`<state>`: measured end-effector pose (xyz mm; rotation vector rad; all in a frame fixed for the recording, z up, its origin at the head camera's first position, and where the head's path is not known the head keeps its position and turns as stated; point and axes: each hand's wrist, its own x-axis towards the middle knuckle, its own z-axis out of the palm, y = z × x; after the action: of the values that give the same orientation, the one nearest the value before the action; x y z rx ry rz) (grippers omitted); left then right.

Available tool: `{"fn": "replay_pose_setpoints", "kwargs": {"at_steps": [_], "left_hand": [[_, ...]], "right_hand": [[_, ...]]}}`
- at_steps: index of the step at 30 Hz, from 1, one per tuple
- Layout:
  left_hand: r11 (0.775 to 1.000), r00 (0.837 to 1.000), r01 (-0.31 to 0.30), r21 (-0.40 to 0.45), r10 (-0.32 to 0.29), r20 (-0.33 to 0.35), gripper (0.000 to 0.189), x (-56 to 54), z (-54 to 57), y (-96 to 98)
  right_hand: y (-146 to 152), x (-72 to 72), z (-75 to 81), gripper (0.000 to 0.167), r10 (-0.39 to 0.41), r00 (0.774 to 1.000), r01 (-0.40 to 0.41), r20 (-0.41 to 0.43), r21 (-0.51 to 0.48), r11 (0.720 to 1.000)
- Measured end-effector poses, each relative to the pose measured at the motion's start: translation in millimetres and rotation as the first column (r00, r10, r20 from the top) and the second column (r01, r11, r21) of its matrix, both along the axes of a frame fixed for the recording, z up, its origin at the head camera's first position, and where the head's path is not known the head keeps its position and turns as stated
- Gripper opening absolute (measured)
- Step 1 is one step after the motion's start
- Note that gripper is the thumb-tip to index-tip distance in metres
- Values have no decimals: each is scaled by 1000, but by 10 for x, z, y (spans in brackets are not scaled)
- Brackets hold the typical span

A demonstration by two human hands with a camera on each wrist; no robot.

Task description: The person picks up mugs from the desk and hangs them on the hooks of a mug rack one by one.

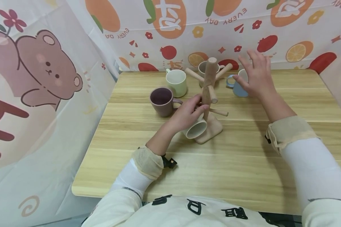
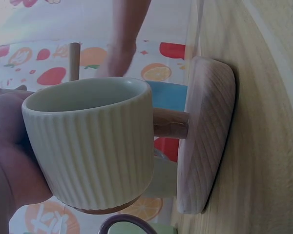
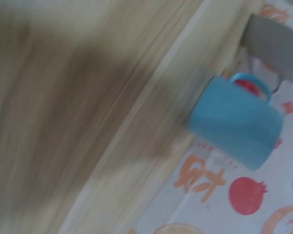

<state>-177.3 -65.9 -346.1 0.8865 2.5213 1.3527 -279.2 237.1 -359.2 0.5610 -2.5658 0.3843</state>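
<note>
A wooden mug tree (image 1: pixel 211 74) with several pegs stands mid-table on a square base (image 1: pixel 211 129). My left hand (image 1: pixel 187 115) grips its post, thumb and fingers around the wood. Just below that hand, a white ribbed mug (image 2: pixel 90 146) hangs tilted on the tree, its mouth facing toward me. My right hand (image 1: pixel 257 75), fingers spread, hovers over a blue mug (image 1: pixel 240 87) at the back right and partly covers it from above. The right wrist view has the blue mug (image 3: pixel 237 122) with its handle toward a grey mug (image 3: pixel 276 46).
Left of the tree stand a purple mug (image 1: pixel 162 101) and a pale green mug (image 1: pixel 176 82) behind it. A grey mug (image 1: pixel 203 67) is behind the post, among the upper pegs. A fruit-print cloth (image 1: pixel 170 47) hangs along the table's back edge.
</note>
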Motion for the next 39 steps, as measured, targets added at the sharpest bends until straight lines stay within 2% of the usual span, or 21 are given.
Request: {"fn": "replay_pose_setpoints", "kwargs": {"at_steps": [2, 5, 10, 15, 17, 21, 25, 31, 33, 35, 39], "left_hand": [[1000, 1000, -1, -4, 1, 3, 29, 0, -4, 0], [1000, 1000, -7, -12, 7, 1, 30, 2, -5, -2], [1000, 1000, -9, -18, 9, -1, 30, 0, -13, 7], [1000, 1000, -2, -20, 2, 1, 31, 0, -25, 16], [1000, 1000, -2, -19, 2, -1, 30, 1, -22, 15], [1000, 1000, -8, -20, 8, -7, 29, 2, -13, 4], [1000, 1000, -10, -23, 10, -10, 28, 4, -6, -6], [1000, 1000, -12, -22, 12, -5, 30, 11, 2, -7], [1000, 1000, -11, -24, 11, -5, 30, 12, 0, -5], [1000, 1000, -11, -26, 11, -6, 30, 12, 0, -3], [1000, 1000, -11, -25, 11, -7, 29, 4, -2, -3]], "right_hand": [[53, -68, -11, 71, -56, 987, 43, 154, 83, 996], [72, -166, -40, 76, -110, 953, 62, 281, 174, 983], [57, -267, -154, 83, -158, 913, 73, 377, 228, 971], [30, -275, -285, 86, -189, 856, 101, 481, 204, 974], [15, -271, -288, 87, -206, 833, 112, 514, 207, 972], [-29, -277, -245, 87, -231, 799, 123, 555, 226, 966], [-42, -283, -222, 84, -240, 792, 124, 562, 237, 964], [-19, -309, -259, 74, -234, 830, 123, 507, 244, 962], [-16, -317, -267, 70, -236, 833, 130, 500, 238, 963], [-14, -321, -271, 69, -243, 829, 139, 503, 235, 962], [-15, -320, -267, 73, -266, 805, 166, 530, 229, 959]]}}
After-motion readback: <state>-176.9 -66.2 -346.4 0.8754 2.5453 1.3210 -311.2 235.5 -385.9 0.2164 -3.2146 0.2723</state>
